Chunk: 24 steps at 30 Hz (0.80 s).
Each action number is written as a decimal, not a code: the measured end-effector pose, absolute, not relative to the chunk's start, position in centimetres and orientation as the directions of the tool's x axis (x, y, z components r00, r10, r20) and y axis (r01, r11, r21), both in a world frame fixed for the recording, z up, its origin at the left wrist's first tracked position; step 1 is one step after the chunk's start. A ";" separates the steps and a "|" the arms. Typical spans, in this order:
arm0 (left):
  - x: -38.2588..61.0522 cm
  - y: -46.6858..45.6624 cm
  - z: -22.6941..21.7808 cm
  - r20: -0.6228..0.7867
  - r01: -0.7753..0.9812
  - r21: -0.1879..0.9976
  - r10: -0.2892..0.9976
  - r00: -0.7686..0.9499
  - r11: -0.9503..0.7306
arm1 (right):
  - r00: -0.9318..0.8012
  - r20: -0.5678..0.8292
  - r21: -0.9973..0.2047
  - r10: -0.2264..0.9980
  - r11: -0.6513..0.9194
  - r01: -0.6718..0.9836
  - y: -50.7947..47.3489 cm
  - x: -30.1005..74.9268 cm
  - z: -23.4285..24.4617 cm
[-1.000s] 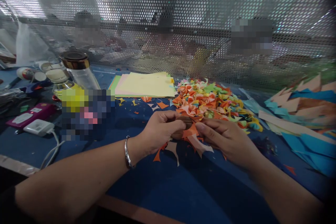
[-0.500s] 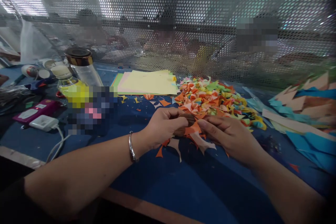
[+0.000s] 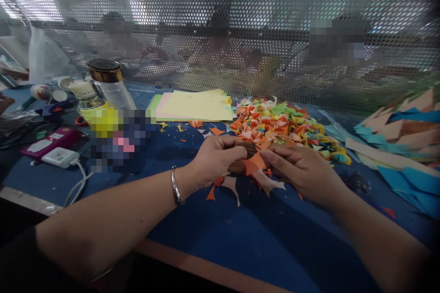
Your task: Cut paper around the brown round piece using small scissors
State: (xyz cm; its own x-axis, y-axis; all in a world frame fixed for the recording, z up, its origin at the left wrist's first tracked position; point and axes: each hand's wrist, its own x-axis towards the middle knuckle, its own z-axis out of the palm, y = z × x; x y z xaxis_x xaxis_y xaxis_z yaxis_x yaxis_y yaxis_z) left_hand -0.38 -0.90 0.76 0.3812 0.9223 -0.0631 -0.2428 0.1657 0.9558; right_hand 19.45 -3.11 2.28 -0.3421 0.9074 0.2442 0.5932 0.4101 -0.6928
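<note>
My left hand (image 3: 217, 159), with a silver bracelet at its wrist, is closed around a brown, wood-like piece (image 3: 238, 168); most of that piece is hidden by the fingers. Against it lies an orange paper piece (image 3: 255, 163) with curved edges and pointed corners. My right hand (image 3: 299, 169) pinches this paper at its right side between thumb and fingers. Beneath both hands, pale and orange paper scraps (image 3: 231, 187) are scattered on the blue tabletop. Just beyond the fingers rises a heap of folded coloured paper pieces (image 3: 275, 121).
Behind the hands lies a stack of coloured paper sheets (image 3: 195, 105). A lidded clear jar (image 3: 113, 89), a bottle of yellow liquid (image 3: 99, 112), a white charger (image 3: 60, 157) and a purple box (image 3: 51, 141) stand left. Pointed folded paper (image 3: 409, 128) sits right. A perforated metal screen (image 3: 220, 32) closes the back.
Both hands stay close together. The orange paper now shows more of its face between them, and the brown piece is a little more visible. The whole view has shifted slightly.
</note>
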 end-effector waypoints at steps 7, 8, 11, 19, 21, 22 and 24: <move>-0.4 -1.0 1.1 -0.008 -0.177 0.981 0.934 0.357 0.076 | -0.345 0.285 -0.652 0.894 0.445 0.614 -2.8 19.7 2.2; -0.4 -1.0 1.1 -0.007 -0.174 0.982 0.935 0.355 0.073 | -0.345 0.288 -0.651 0.893 0.447 0.614 -2.8 19.7 2.1; -0.4 -1.0 1.1 -0.001 -0.157 0.986 0.932 0.362 0.063 | -0.345 0.277 -0.660 0.897 0.438 0.610 -2.8 19.8 2.0; -0.4 -0.7 1.1 0.062 -0.092 0.995 0.940 0.335 -0.033 | -0.354 0.269 -0.662 0.896 0.439 0.608 -2.9 19.7 2.2; -0.5 -0.7 1.1 0.081 -0.105 0.993 0.939 0.334 -0.048 | -0.347 0.269 -0.659 0.899 0.434 0.615 -2.9 19.7 2.2; -0.5 -0.7 1.1 0.075 -0.116 0.993 0.939 0.336 -0.037 | -0.345 0.271 -0.657 0.899 0.434 0.617 -2.9 19.7 2.1; -0.5 -0.6 1.1 0.033 -0.133 0.991 0.934 0.357 0.016 | -0.345 0.282 -0.649 0.895 0.443 0.618 -2.8 19.7 2.1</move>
